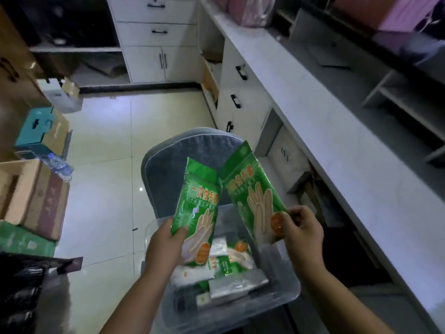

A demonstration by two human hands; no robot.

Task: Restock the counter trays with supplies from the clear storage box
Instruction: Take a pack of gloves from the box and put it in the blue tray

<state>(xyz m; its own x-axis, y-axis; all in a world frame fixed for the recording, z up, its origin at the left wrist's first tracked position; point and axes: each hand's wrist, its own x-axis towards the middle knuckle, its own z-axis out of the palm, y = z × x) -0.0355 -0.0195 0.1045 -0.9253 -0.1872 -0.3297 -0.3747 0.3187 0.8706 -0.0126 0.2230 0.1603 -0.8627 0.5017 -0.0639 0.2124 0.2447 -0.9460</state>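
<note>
Cardboard boxes (pixel 36 196) crowd the left edge, with open tiled floor (pixel 106 145) between them and the grey chair (pixel 178 165). The left hand (pixel 166 244) pinches one green glove packet (pixel 195 208) above the clear storage box (pixel 284 285); the right hand (pixel 303 230) pinches a second packet (pixel 252 194). The bench (pixel 337 141) runs along the right.

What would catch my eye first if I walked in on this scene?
Two bright green glove packets, one in the left hand and one in the right hand, held up side by side over the clear storage box. More packets lie inside the box, which sits on a grey cushioned chair. A long pale counter runs along the right.
</note>
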